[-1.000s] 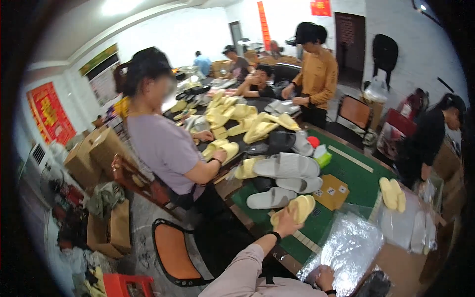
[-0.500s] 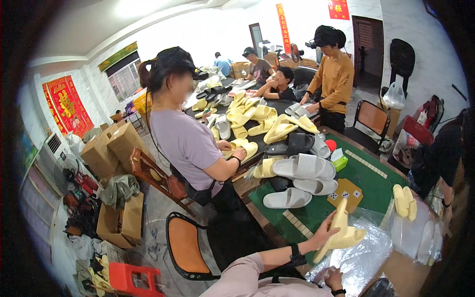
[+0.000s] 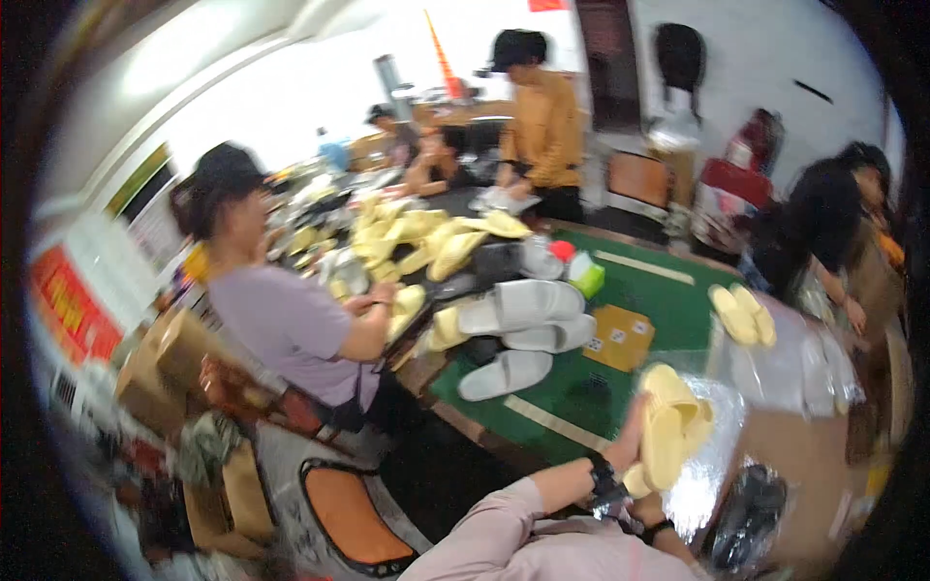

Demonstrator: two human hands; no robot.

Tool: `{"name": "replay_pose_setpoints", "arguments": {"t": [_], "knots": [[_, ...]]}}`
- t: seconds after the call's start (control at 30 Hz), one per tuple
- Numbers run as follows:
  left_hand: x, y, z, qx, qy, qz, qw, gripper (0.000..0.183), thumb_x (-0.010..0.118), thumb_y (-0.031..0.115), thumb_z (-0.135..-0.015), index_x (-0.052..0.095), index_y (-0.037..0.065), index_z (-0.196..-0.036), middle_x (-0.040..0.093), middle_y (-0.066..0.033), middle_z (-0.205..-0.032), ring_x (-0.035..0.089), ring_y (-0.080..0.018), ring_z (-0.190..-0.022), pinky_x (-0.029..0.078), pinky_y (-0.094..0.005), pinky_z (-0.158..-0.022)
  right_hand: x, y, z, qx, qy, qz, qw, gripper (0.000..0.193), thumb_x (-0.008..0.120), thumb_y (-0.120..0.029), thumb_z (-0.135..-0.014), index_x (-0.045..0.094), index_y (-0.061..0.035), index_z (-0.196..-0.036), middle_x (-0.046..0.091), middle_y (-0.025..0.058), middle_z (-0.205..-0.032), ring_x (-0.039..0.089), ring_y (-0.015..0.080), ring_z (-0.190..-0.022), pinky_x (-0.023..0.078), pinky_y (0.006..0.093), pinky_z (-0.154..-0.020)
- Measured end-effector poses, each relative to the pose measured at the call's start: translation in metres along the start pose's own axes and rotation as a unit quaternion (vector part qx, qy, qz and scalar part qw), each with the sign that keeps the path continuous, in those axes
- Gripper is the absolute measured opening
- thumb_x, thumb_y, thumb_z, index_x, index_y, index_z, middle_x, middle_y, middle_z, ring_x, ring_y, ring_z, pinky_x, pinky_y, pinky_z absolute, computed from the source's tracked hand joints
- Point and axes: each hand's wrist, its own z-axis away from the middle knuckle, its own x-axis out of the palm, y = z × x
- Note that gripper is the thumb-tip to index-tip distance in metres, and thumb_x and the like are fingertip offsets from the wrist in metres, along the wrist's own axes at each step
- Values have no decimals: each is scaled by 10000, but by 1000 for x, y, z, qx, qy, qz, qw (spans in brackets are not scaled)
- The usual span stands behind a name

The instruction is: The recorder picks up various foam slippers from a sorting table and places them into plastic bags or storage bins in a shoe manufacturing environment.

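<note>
My left hand grips a pair of pale yellow slippers along one side, holding them upright and pressed together. My right hand is low beside their lower end. Its fingers are hidden and blurred, so its grip does not show. Beneath and beyond the slippers, a shiny clear plastic bag lies on the table. Dark slippers in clear plastic lie to the right of my hands.
Grey slippers lie on the green table top, near a tan board with dice. Another yellow pair rests at the right. A person in lilac stands left, one in mustard beyond. An orange-backed chair stands near me.
The view has swung right and blurs. My left hand has turned the yellow slippers more upright. My right hand, earlier by the plastic bag, is now close under the slippers.
</note>
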Motion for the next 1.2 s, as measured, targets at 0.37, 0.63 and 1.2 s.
{"name": "replay_pose_setpoints", "arguments": {"t": [0.37,0.63,1.2], "knots": [[-168,-26,-67,-1,87,-175,981,389,548,82,-861,435,61,-1233,552,-131,-1143,569,-282,-1022,498,-428,-854,-19,-54,-9,105,31,62,992,446,511,-217,-815,480,-74,-1236,378,161,-1332,360,444,-1203,405,596,-828],[-164,-24,-59,20,108,-206,972,513,490,-90,-809,361,72,-1279,499,-130,-1206,534,-297,-1073,483,-424,-882,-44,-53,-6,246,87,-119,958,461,502,-248,-785,496,-58,-1204,521,188,-1184,479,420,-1085,419,491,-857],[-64,-78,-62,-52,-35,-216,974,304,376,153,-957,317,61,-1241,453,-154,-1220,512,-305,-1086,472,-454,-889,-101,-51,26,376,512,-286,718,311,467,-228,-885,477,-64,-1149,604,206,-971,574,382,-901,447,442,-760]]}}
